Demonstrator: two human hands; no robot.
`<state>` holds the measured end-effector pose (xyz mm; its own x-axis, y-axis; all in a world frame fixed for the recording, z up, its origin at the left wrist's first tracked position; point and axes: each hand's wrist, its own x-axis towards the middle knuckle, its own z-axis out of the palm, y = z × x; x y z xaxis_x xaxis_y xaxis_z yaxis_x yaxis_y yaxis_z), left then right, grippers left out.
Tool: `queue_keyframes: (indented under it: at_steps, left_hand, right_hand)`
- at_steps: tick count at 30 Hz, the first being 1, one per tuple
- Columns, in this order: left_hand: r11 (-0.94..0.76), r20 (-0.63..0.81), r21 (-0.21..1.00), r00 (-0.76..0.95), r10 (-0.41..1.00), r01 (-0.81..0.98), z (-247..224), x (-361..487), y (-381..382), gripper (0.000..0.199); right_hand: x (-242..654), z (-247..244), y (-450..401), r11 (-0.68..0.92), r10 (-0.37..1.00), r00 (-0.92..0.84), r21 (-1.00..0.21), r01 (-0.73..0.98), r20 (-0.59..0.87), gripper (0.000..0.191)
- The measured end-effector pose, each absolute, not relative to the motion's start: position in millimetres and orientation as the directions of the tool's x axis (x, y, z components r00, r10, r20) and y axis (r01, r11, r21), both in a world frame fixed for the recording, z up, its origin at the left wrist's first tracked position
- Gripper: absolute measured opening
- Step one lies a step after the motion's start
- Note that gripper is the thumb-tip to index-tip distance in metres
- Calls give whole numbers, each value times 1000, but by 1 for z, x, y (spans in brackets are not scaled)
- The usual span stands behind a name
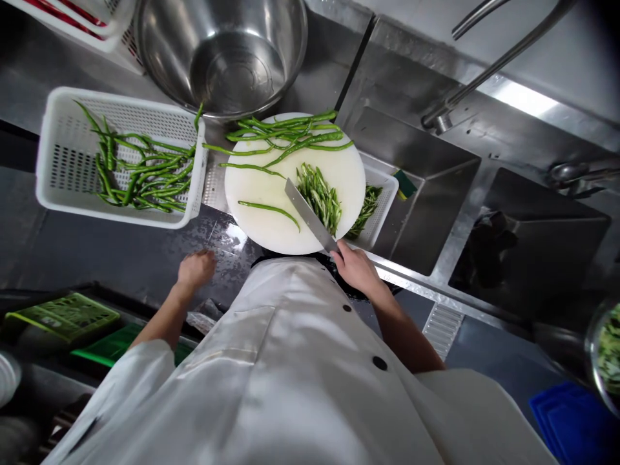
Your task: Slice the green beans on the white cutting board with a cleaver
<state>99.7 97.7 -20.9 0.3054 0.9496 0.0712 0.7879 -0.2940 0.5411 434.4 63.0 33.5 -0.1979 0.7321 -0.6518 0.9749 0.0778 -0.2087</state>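
My right hand is wrapped round the handle of a kitchen knife. Its broad blade lies over the round white cutting board, beside a pile of sliced green peppers. One whole long green pepper lies alone left of the blade, and several more long green peppers lie across the board's far side. My left hand is off the board, low on the left, with its fingers curled in and nothing visible in them.
A white plastic basket of whole peppers stands left of the board. Behind is a large steel bowl. Right of the board, a white basket with cut peppers sits at the sink, near a sponge. A faucet reaches over.
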Motion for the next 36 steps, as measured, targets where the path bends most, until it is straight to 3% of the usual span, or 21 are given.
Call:
queue_keyframes:
  at_steps: [6, 13, 19, 36]
  left_hand:
    - [-311, 80, 464, 310, 947, 830, -61, 133, 114, 22]
    - [-324, 157, 382, 285, 946, 865, -104, 153, 125, 24]
    - [-335, 174, 352, 291, 941, 874, -109, 149, 123, 25]
    - [-455, 240, 375, 389, 889, 807, -116, 131, 117, 35]
  right_hand:
    - [427, 42, 63, 154, 708, -208, -140, 978, -675, 41]
    - [428, 61, 59, 199, 684, -244, -145, 969, -688, 35]
    - [408, 47, 70, 173, 683, -263, -199, 965, -682, 39]
    - [397, 32, 116, 329, 653, -450, -307, 893, -609, 35]
